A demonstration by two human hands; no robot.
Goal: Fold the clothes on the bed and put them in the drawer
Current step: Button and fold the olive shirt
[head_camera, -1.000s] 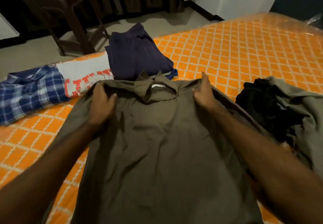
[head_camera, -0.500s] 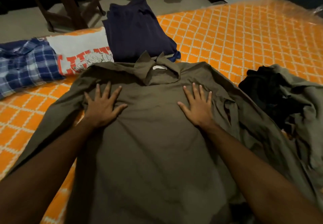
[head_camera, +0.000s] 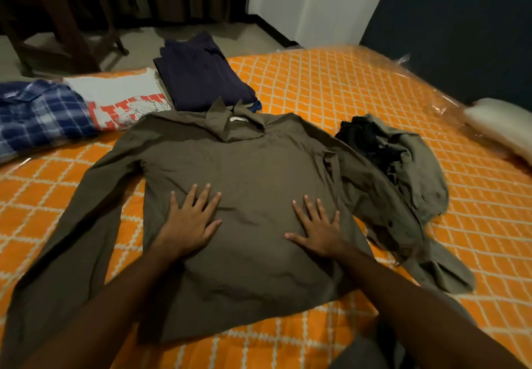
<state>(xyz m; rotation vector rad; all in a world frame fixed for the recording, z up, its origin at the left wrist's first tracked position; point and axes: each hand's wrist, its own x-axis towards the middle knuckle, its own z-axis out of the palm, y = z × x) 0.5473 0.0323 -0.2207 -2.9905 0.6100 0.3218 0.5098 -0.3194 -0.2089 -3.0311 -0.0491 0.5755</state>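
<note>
Shirt [head_camera: 244, 167] lay flat mid-frame on the bed [head_camera: 374, 86], both hands [head_camera: 190, 219] [head_camera: 319, 224] spread, pressing its body. Its right sleeve was bunched against the heap [head_camera: 403, 155] at right; folding could likely drag that in.

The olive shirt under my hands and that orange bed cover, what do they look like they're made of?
Olive shirt: a thin matte woven cloth, probably cotton or a blend; it shows fine creases and lies limp. Orange bed cover: looks like quilted printed fabric, with a clear plastic sheet glinting at its far edge.
</note>
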